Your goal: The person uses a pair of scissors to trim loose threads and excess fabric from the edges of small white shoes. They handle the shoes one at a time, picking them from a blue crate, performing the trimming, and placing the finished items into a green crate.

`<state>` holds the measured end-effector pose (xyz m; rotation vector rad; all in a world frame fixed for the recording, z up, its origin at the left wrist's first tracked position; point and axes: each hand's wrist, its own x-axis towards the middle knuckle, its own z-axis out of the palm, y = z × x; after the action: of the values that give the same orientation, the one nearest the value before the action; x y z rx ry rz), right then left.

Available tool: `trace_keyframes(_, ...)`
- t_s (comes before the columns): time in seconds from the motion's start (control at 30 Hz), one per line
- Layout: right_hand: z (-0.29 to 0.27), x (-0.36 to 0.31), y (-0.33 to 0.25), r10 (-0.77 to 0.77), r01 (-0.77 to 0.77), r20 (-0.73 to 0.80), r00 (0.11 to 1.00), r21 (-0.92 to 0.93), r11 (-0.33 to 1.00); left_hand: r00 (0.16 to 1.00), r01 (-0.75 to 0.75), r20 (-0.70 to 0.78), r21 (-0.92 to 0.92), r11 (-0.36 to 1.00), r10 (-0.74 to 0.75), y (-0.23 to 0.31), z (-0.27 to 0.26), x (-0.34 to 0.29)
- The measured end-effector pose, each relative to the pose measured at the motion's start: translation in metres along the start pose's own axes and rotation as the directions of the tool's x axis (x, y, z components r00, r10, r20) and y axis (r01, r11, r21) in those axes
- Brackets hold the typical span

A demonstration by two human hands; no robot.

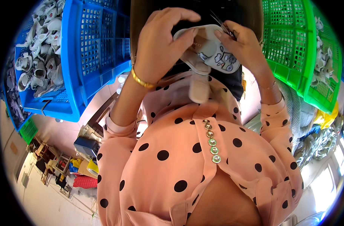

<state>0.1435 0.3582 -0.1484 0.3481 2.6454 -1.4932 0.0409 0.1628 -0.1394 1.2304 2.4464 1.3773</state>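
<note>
A small pale grey shoe upper (217,60) with an embroidered cartoon vehicle and a brown lining hangs between my hands, its strap (199,88) dangling toward my shirt. My left hand (160,41) grips it at the left edge: the thumb lies over the rim, the index finger is raised and stretched out, and the other fingers are hidden. Dark metal thread snips (229,32) sit in my right hand (246,47), blades pointing up and left. My right thumb also presses on the upper's right edge.
On the left stands a blue plastic crate (91,49), beside many small grey shoe uppers (40,49). A green plastic crate (288,45) on the right has more uppers (324,64) beyond it. A dark work surface (202,9) lies past my hands.
</note>
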Motion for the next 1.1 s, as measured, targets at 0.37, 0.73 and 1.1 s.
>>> trace_keyframes(0.37, 0.034, -0.033, 0.019, 0.186, -0.143, -0.074, 0.98, 0.393, 0.908, 0.983, -0.093, 0.176, 0.264, 0.96, 0.047, 0.001, 0.038, -0.043)
trace_keyframes(0.73, 0.031, -0.039, 0.013, 0.29, -0.233, 0.005, 0.957, 0.607, 0.759, 0.998, -0.016, 0.067, -0.026, 1.0, 0.017, -0.016, 0.009, -0.03)
trace_keyframes(1.1, 0.064, -0.07, 0.03, 0.388, -0.152, -0.154, 0.909, 0.744, 0.65, 0.926, 0.378, 0.103, -0.216, 0.9, -0.364, 0.004, 0.017, -0.056)
